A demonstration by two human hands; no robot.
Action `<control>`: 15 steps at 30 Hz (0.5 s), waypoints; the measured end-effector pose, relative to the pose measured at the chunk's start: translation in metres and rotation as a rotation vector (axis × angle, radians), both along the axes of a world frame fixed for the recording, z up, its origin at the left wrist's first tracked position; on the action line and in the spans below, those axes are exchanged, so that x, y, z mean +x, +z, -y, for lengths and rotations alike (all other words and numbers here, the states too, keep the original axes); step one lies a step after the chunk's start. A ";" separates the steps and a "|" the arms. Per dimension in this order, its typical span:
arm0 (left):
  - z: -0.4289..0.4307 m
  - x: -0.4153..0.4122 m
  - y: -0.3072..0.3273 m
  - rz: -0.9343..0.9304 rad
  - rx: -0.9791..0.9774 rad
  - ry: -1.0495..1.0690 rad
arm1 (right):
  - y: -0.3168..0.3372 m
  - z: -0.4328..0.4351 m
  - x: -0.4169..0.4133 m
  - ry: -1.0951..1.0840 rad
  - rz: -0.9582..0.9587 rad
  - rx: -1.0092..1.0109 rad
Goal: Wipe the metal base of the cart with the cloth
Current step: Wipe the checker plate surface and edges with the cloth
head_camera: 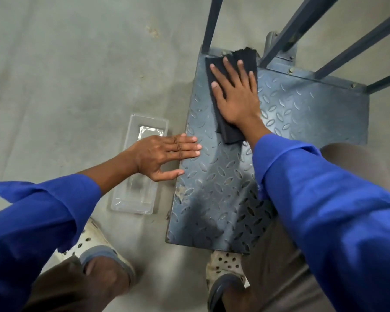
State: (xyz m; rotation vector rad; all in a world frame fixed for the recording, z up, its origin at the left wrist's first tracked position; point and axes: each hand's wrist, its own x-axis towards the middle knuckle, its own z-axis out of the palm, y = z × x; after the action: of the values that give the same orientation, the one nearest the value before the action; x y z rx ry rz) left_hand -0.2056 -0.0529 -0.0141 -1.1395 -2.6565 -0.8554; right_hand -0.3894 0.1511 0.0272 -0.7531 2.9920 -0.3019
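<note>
Right hand (pixel 236 95) flat, fingers spread, pressing cloth (pixel 231 95) at base (pixel 214 188) 12 o'clock corner, no clenched grip; left hand (pixel 164 156) open, bracing 9 o'clock edge—keep palm pressure even, overlap strokes toward 6.

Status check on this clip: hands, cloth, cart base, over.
Right hand flat, pressing dark folded cloth onto grey tread-plate cart base, far corner. Left hand open, bracing base's left edge. Clear plastic tray on floor beside, not obstructing.
</note>
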 end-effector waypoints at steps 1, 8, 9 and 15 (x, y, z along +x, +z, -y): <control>-0.001 0.001 -0.001 -0.005 0.008 0.011 | -0.001 0.005 0.010 0.014 0.006 0.001; -0.002 0.002 -0.004 -0.003 0.019 0.028 | -0.008 -0.035 0.062 -0.250 0.003 0.015; -0.002 0.001 -0.003 -0.005 0.023 0.029 | -0.007 -0.028 0.047 -0.293 0.021 0.018; -0.006 0.005 -0.001 0.000 0.022 0.056 | -0.006 0.021 0.040 0.130 0.010 0.021</control>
State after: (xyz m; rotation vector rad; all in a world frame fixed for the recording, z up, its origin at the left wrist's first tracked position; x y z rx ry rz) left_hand -0.2009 -0.0472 -0.0147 -1.0553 -2.6578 -0.8727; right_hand -0.3493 0.1297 0.0215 -0.9351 2.9150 -0.2677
